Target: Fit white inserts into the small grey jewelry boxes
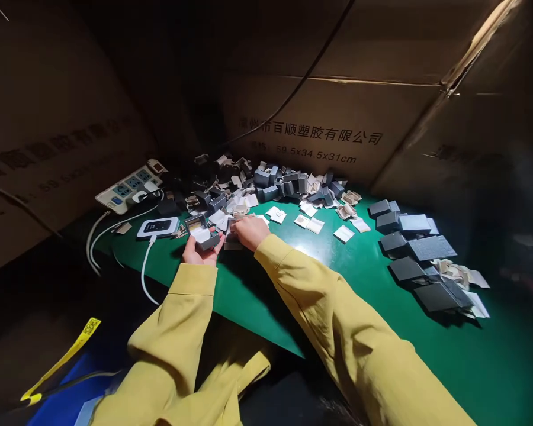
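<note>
left grip (199, 256) cups an open grey box (203, 234) from below; right grip (251, 232), hold unclear

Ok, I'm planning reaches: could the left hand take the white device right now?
Probably not immediately: the left hand holds an open box, though the white device lies close by, uncovered.

This looks like a work spot in a workshop or storeroom. Big cardboard boxes (404, 127) with printed words and numbers (324, 133) stand like walls behind a green tabletop (359, 260). A messy heap of little grey boxes (262, 178) and paper bits (275, 214) lies at the back. More grey boxes (432, 248) sit in a row on the right, and a white power strip (115, 196) is on the left.
</note>
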A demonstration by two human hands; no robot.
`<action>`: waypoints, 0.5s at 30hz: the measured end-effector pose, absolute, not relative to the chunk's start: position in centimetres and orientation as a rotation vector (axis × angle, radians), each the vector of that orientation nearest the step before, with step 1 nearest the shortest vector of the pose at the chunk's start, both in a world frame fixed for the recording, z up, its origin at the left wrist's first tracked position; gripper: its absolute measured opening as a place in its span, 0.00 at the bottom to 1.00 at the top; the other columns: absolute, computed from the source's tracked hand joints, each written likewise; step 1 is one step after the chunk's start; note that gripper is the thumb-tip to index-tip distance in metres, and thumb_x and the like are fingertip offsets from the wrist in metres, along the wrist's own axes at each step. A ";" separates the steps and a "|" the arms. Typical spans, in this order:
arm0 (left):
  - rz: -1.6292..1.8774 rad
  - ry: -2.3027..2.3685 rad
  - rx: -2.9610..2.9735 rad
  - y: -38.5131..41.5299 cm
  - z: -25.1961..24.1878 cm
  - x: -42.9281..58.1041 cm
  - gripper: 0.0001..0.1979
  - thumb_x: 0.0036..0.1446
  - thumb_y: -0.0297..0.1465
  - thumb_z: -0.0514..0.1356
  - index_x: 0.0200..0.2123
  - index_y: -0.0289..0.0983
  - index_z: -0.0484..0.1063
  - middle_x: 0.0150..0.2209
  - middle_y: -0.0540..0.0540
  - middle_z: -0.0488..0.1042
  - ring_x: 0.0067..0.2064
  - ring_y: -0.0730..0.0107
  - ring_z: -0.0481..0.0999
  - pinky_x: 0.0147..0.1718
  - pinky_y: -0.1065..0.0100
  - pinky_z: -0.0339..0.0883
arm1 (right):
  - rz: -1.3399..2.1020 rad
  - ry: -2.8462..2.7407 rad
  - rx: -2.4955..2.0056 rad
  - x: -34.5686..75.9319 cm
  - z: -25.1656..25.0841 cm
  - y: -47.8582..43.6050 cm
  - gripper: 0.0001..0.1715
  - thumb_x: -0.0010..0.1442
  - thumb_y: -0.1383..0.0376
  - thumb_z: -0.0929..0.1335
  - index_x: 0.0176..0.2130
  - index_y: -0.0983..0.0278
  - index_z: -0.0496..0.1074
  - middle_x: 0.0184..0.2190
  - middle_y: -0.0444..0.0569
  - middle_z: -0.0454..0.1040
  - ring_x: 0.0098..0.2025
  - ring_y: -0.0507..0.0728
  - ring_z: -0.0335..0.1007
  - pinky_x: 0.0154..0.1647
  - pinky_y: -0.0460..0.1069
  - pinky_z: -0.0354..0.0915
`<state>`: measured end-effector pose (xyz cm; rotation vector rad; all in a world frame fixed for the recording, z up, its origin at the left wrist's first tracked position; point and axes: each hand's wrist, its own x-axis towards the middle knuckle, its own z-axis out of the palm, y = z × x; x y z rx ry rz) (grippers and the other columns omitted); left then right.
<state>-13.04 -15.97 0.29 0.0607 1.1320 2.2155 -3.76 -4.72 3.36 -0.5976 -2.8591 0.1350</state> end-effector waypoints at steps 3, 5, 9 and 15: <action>2.205 1.098 0.086 -15.6 0.6 -12.7 0.12 0.58 0.34 0.51 0.34 0.33 0.71 0.34 0.42 0.77 0.34 0.63 0.78 0.46 0.58 0.71 | 0.142 -2.813 -0.639 -2.4 2.3 -4.9 0.09 0.61 0.65 0.65 0.34 0.61 0.76 0.35 0.49 0.78 0.38 0.57 0.72 0.27 0.47 0.62; 2.202 1.115 0.172 -15.3 0.6 -12.3 0.12 0.59 0.34 0.50 0.35 0.34 0.71 0.36 0.42 0.77 0.34 0.63 0.78 0.45 0.57 0.71 | 0.230 -2.709 -0.689 -1.6 1.2 -5.0 0.10 0.62 0.63 0.65 0.34 0.59 0.76 0.36 0.47 0.77 0.39 0.56 0.72 0.27 0.47 0.62; 2.192 1.218 0.557 -14.4 0.8 -10.2 0.13 0.57 0.36 0.53 0.44 0.38 0.69 0.38 0.43 0.77 0.35 0.59 0.78 0.42 0.56 0.71 | 0.441 -2.474 -0.772 -0.3 -1.0 -5.1 0.09 0.61 0.65 0.64 0.33 0.62 0.74 0.35 0.47 0.77 0.37 0.53 0.71 0.30 0.44 0.64; 1.937 1.495 1.162 -10.7 2.8 -5.3 0.15 0.54 0.31 0.59 0.47 0.38 0.70 0.53 0.40 0.71 0.59 0.57 0.65 0.62 0.58 0.50 | 0.872 -2.087 -0.819 3.4 -3.0 -3.1 0.05 0.62 0.66 0.62 0.36 0.62 0.67 0.34 0.45 0.77 0.32 0.50 0.73 0.34 0.44 0.68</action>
